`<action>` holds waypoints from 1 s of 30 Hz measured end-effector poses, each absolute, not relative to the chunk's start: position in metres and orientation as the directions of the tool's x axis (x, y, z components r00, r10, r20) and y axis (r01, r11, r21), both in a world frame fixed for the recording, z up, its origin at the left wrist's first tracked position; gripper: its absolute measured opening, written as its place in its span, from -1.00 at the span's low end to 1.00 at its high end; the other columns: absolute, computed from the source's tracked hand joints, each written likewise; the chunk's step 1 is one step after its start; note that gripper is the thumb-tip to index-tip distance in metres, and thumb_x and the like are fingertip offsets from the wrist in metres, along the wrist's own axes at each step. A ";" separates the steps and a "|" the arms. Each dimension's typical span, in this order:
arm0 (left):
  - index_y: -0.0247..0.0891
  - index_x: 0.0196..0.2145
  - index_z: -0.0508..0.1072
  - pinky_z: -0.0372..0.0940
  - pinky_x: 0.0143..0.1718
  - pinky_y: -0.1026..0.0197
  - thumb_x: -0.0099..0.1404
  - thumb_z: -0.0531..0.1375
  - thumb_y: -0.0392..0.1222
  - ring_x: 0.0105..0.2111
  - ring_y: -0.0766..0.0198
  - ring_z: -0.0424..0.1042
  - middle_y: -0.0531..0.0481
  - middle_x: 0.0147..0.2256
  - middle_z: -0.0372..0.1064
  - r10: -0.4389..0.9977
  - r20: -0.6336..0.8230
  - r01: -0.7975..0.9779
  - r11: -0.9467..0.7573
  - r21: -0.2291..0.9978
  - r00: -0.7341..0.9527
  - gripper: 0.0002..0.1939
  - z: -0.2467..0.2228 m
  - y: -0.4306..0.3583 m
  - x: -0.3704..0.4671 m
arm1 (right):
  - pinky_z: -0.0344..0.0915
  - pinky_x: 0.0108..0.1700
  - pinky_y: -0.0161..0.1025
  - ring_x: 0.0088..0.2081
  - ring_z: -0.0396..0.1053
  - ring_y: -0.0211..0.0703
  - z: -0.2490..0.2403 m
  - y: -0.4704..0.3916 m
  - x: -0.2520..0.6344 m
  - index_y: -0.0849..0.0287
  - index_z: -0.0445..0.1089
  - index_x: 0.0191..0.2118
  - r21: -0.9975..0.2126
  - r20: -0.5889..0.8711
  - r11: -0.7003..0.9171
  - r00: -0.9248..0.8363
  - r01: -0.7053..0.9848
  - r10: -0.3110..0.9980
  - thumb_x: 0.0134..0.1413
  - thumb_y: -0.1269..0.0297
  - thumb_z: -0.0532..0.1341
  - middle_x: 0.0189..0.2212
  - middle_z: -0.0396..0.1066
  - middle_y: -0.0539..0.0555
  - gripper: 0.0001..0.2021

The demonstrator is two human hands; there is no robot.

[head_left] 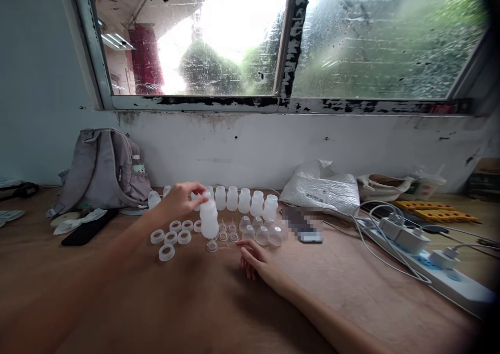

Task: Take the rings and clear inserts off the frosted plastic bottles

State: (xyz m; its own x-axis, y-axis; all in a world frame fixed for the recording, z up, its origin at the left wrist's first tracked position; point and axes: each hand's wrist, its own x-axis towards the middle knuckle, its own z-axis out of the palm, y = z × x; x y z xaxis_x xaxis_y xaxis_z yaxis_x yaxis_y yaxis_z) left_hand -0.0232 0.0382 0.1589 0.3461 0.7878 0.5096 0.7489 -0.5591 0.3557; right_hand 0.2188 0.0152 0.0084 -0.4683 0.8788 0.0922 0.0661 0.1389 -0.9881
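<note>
My left hand point(185, 200) is closed round the neck of a frosted baby bottle point(209, 221), which it holds slightly tilted in front of a row of similar bottles point(244, 202). Near the tabletop, my right hand point(255, 260) has loosely bent fingers, the index finger stretched out, and nothing in it. Just beyond its fingertips are clear silicone nipples point(223, 235); one nipple point(212, 246) lies below the held bottle. To the left is a group of white screw rings point(166, 252). Clear dome caps point(262, 235) stand to the right of the nipples.
A grey backpack point(103, 169) and a black flat object point(89, 228) are at the left. A phone point(310, 237) lies right of the caps, before a silver plastic bag point(322, 187). Farther right are a power strip point(464, 286) with chargers and cables, and yellow racks point(435, 211).
</note>
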 end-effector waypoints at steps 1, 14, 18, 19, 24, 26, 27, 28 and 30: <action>-0.22 -0.29 0.41 0.23 -0.30 0.28 0.11 0.08 0.00 -0.31 0.25 0.37 0.02 -0.33 0.42 0.800 0.512 0.785 -0.521 0.335 0.313 -0.70 0.165 0.048 -0.030 | 0.04 -0.68 -0.44 -0.68 0.15 -0.42 0.009 0.015 0.219 0.15 0.14 -0.18 -0.988 0.090 0.137 -0.468 0.068 0.879 0.01 -0.03 0.02 -0.59 0.19 -0.11 -0.63; -0.23 -0.31 0.44 0.22 -0.26 0.24 0.07 0.07 0.03 -0.24 0.14 0.39 -0.05 -0.29 0.45 0.940 0.342 0.996 -0.051 0.075 0.022 -0.66 0.141 0.148 -0.079 | 0.03 -0.68 -0.45 -0.66 0.14 -0.42 0.004 0.016 0.219 0.15 0.16 -0.17 -0.977 0.114 0.186 -0.484 0.103 0.868 0.05 0.00 -0.01 -0.58 0.19 -0.10 -0.65; -0.23 -0.30 0.43 0.17 -0.18 0.11 0.08 0.05 0.02 -0.21 0.05 0.37 -0.11 -0.28 0.44 0.943 0.332 1.000 0.000 0.032 -0.011 -0.66 0.130 0.153 -0.079 | 0.03 -0.67 -0.45 -0.66 0.14 -0.42 0.003 0.016 0.219 0.16 0.16 -0.17 -0.973 0.129 0.205 -0.485 0.108 0.865 0.05 0.00 0.00 -0.59 0.19 -0.10 -0.66; -0.23 -0.29 0.43 0.16 -0.17 0.10 0.08 0.04 0.02 -0.20 0.04 0.36 -0.12 -0.27 0.44 0.943 0.332 1.000 0.009 0.025 -0.017 -0.65 0.129 0.154 -0.080 | 0.03 -0.67 -0.45 -0.66 0.14 -0.42 0.003 0.016 0.219 0.16 0.16 -0.17 -0.972 0.129 0.207 -0.486 0.110 0.864 0.05 0.00 -0.01 -0.59 0.19 -0.10 -0.66; -0.21 -0.26 0.41 0.15 -0.15 0.12 0.11 0.01 0.02 -0.18 0.07 0.35 -0.11 -0.24 0.43 0.941 0.334 0.999 0.046 0.021 -0.050 -0.65 0.123 0.160 -0.082 | 0.04 -0.66 -0.44 -0.66 0.14 -0.41 0.004 0.015 0.219 0.15 0.17 -0.17 -0.973 0.126 0.204 -0.483 0.112 0.867 0.05 0.00 0.00 -0.59 0.19 -0.10 -0.65; -0.21 -0.24 0.39 0.15 -0.16 0.13 0.12 0.00 0.01 -0.16 0.08 0.35 -0.10 -0.22 0.42 0.940 0.335 0.998 0.055 0.025 -0.060 -0.64 0.121 0.162 -0.083 | 0.03 -0.66 -0.43 -0.66 0.13 -0.41 0.003 0.015 0.219 0.15 0.17 -0.18 -0.973 0.126 0.203 -0.481 0.112 0.868 0.05 -0.01 0.00 -0.60 0.19 -0.10 -0.65; -0.21 -0.23 0.39 0.15 -0.16 0.14 0.12 -0.01 0.01 -0.16 0.09 0.34 -0.10 -0.22 0.42 0.940 0.336 0.998 0.058 0.026 -0.063 -0.64 0.121 0.163 -0.084 | 0.03 -0.66 -0.43 -0.66 0.13 -0.41 0.003 0.015 0.219 0.15 0.17 -0.18 -0.973 0.124 0.202 -0.482 0.114 0.868 0.05 -0.01 0.00 -0.60 0.19 -0.10 -0.65; -0.21 -0.22 0.38 0.15 -0.16 0.14 0.13 -0.01 0.01 -0.16 0.09 0.34 -0.10 -0.21 0.42 0.940 0.335 0.998 0.060 0.028 -0.066 -0.64 0.120 0.163 -0.084 | 0.02 -0.66 -0.43 -0.66 0.13 -0.41 0.003 0.015 0.219 0.15 0.17 -0.18 -0.973 0.122 0.201 -0.482 0.116 0.868 0.05 -0.01 0.00 -0.59 0.19 -0.10 -0.65; -0.21 -0.20 0.38 0.16 -0.16 0.14 0.14 -0.02 0.01 -0.16 0.08 0.34 -0.10 -0.21 0.41 0.940 0.333 0.998 0.063 0.030 -0.069 -0.63 0.119 0.164 -0.086 | 0.03 -0.66 -0.43 -0.65 0.13 -0.41 0.002 0.016 0.219 0.16 0.17 -0.18 -0.972 0.119 0.201 -0.483 0.122 0.868 0.05 -0.01 -0.01 -0.59 0.19 -0.10 -0.65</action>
State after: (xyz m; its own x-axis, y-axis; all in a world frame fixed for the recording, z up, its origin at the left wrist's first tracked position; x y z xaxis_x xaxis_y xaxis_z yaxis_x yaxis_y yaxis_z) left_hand -0.0858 0.1636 0.1194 -0.0691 0.9404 0.3330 0.9976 0.0628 0.0296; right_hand 0.2192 0.0158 0.0021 -0.4827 0.8677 0.1189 0.1216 0.2008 -0.9721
